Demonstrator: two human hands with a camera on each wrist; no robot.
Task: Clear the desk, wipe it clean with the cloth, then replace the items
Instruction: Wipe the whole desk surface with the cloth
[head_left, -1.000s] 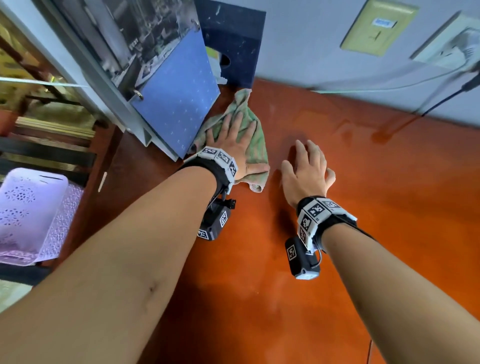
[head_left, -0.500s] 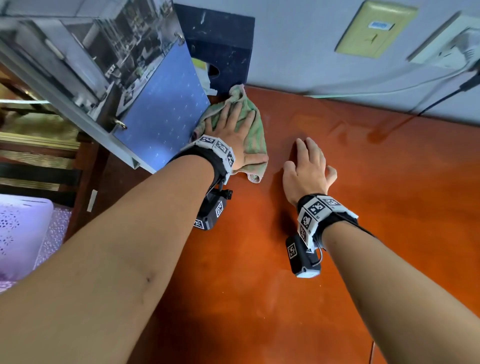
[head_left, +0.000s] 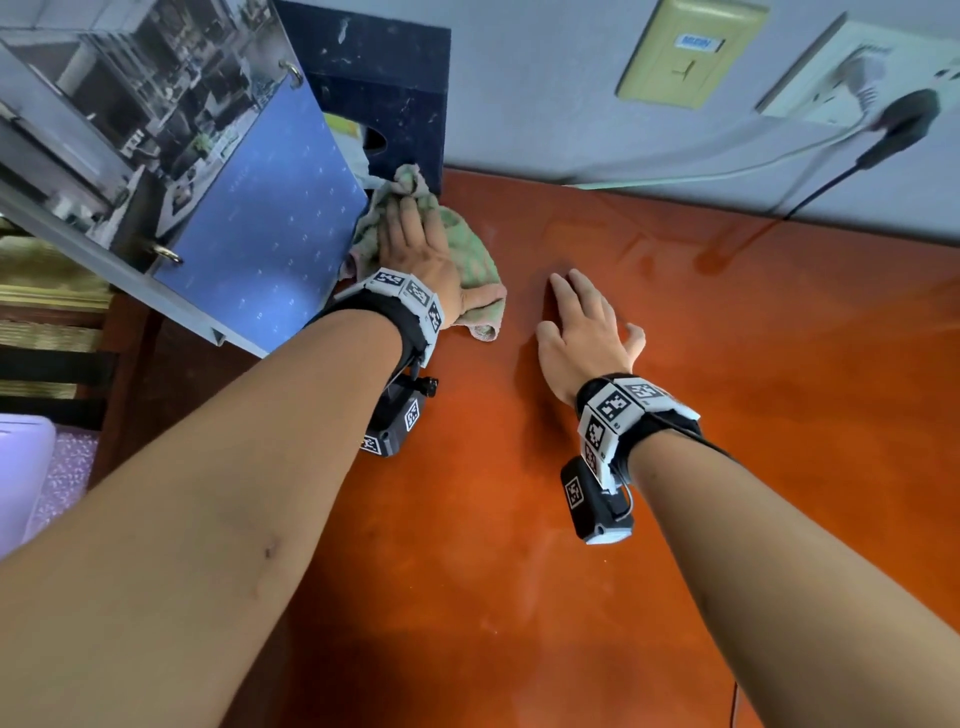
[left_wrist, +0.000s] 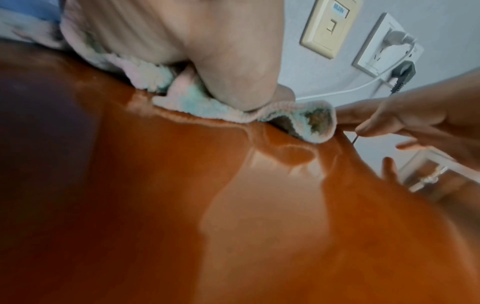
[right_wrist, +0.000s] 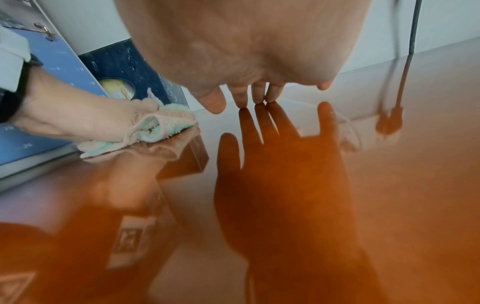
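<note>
Wiping underway: left hand (head_left: 415, 254) flat, fingers straight, pressing green-pink terry cloth (head_left: 470, 249) at far-left corner of glossy orange bench (head_left: 675, 519). Right hand (head_left: 582, 332) open, resting. Items probably still to replace.

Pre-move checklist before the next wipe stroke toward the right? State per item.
1. Left hand flat on the cloth: ok, palm and fingers press it to the desk.
2. Cloth clear of the dark blue box: not ok, its far corner bunches against the box.
3. Blue calendar clear of the cloth: cannot tell, its edge overlaps the cloth in the head view.
4. Stroke path to the right free: not ok, right hand rests there, fingertips on the desk.
5. Black cable off the desk: cannot tell.
</note>
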